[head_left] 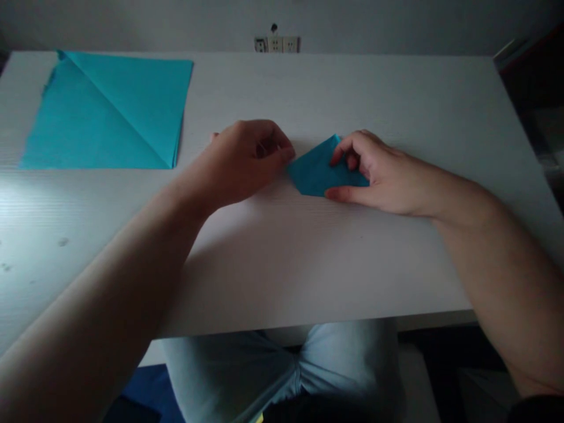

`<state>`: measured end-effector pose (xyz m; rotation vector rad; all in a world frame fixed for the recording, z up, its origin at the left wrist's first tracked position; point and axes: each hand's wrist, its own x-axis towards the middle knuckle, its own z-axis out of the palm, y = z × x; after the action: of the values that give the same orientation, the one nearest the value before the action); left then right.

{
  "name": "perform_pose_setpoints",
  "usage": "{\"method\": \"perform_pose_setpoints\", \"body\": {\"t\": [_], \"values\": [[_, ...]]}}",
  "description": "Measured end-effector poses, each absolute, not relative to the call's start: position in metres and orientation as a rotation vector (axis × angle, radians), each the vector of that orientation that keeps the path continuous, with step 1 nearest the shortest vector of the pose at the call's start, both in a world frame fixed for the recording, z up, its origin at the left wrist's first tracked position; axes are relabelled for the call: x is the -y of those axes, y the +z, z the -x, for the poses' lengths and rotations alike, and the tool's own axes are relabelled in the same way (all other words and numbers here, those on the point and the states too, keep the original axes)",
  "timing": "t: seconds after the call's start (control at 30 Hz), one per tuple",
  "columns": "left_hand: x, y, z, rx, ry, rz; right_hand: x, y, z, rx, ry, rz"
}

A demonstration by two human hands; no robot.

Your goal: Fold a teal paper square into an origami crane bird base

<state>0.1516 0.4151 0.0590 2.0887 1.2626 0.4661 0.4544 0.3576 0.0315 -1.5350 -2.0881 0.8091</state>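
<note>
A small folded piece of blue paper [316, 172] lies on the white table between my hands. My left hand [249, 155] pinches its left corner between thumb and forefinger, the other fingers curled. From the right, my right hand [368, 167] grips the paper, thumb along the lower edge and fingertips on its upper face. Part of the paper's right end is hidden under that hand.
Blue sheets [118, 111] with a diagonal crease lie at the table's back left. The white table [308, 264] ends in front of my lap. Wall sockets [277, 44] sit just behind the far edge.
</note>
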Motion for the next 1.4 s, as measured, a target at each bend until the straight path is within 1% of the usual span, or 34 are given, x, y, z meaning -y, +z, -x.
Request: {"method": "perform_pose_setpoints", "body": {"t": [0.1,0.2,0.33,0.47,0.6,0.7,0.8,1.0,1.23,1.4], "values": [[-0.407,0.063,-0.157,-1.243,0.489,-2.179,-0.357,0.034,-0.452,2.039,0.855,1.536],[-0.394,0.065,-0.166,-1.156,0.430,-2.436,-0.358,0.039,-0.452,1.937,0.999,1.541],[-0.388,0.055,-0.168,-1.051,0.385,-2.565,-0.360,0.046,-0.457,1.835,1.139,1.516],[-0.395,0.048,-0.159,-0.792,0.439,-2.646,-0.362,0.051,-0.460,1.848,1.179,1.478],[-0.397,0.048,-0.154,-0.594,0.416,-2.630,-0.362,0.052,-0.459,1.843,1.240,1.466],[-0.392,0.048,-0.158,-0.587,0.415,-2.601,-0.361,0.050,-0.458,1.866,1.204,1.480],[-0.383,0.046,-0.166,-0.663,0.434,-2.608,-0.361,0.048,-0.459,1.922,1.090,1.507],[-0.379,0.038,-0.169,-0.775,0.419,-2.616,-0.367,0.037,-0.465,1.925,0.641,1.499],[-0.410,0.028,-0.139,-0.974,0.550,-2.595,-0.376,0.023,-0.475,1.735,0.743,1.553],[-0.427,0.024,-0.128,-1.011,0.553,-2.536,-0.379,0.028,-0.476,1.723,0.827,1.469]]}}
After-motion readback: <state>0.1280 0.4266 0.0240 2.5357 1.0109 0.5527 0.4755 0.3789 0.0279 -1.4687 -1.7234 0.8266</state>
